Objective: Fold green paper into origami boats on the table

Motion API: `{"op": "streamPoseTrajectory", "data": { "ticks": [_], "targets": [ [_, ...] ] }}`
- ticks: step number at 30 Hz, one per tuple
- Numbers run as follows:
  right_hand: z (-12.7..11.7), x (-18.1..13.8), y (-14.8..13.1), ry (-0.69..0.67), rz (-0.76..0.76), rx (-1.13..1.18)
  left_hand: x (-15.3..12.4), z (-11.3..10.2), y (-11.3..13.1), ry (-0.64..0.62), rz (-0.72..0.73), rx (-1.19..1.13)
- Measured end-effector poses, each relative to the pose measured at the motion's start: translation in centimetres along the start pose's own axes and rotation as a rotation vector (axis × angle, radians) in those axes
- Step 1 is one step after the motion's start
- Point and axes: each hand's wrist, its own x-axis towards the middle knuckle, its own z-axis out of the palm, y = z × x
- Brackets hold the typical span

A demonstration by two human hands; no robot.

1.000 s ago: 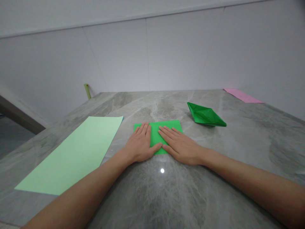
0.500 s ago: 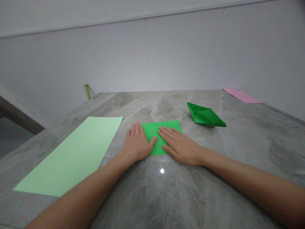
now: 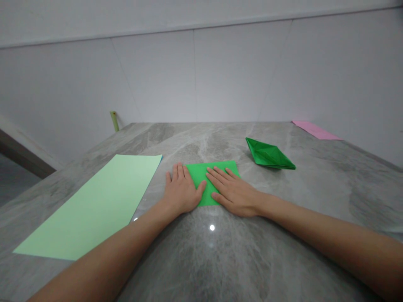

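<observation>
A folded bright green paper (image 3: 201,173) lies flat on the grey marble table (image 3: 220,260) in front of me. My left hand (image 3: 180,191) lies flat over its left edge, fingers stretched out and together, thumb resting on the paper. My right hand (image 3: 233,191) presses flat on the right half of the paper, fingers stretched toward the far left. Neither hand holds anything.
A large pale green sheet (image 3: 94,203) lies to the left. A folded green paper boat (image 3: 269,155) sits to the right, farther back. A pink sheet (image 3: 315,130) lies at the far right by the wall. A small green strip (image 3: 114,121) stands at the table's back left corner.
My left hand has slid leftward across the green paper to its left edge. The right hand has stayed in place on the paper.
</observation>
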Motion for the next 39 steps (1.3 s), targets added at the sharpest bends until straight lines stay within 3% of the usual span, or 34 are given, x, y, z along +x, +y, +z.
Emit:
{"op": "streamPoseTrajectory", "data": {
  "ticks": [8,12,18,27,31,39],
  "targets": [
    [0.1,4.7,-0.8,-0.042,-0.067,0.113,0.0,-0.1,-0.4,-0.022,0.022,0.017],
    [0.1,5.5,-1.2,-0.033,-0.042,0.139,-0.1,-0.4,-0.5,-0.027,0.028,0.008],
    [0.5,4.7,-0.6,0.007,-0.013,0.113,-0.1,-0.2,-0.5,-0.001,0.027,-0.003],
    [-0.2,0.1,4.0,0.019,0.123,0.026,-0.1,-0.3,-0.3,0.008,0.009,-0.049],
    [-0.4,-1.2,4.8,0.049,0.164,-0.019,-0.2,-0.3,-0.4,0.011,0.017,-0.046],
    [-1.4,0.2,4.0,0.186,0.212,-0.163,1.7,-1.7,-3.8,0.046,0.144,-0.118]
  ]
}}
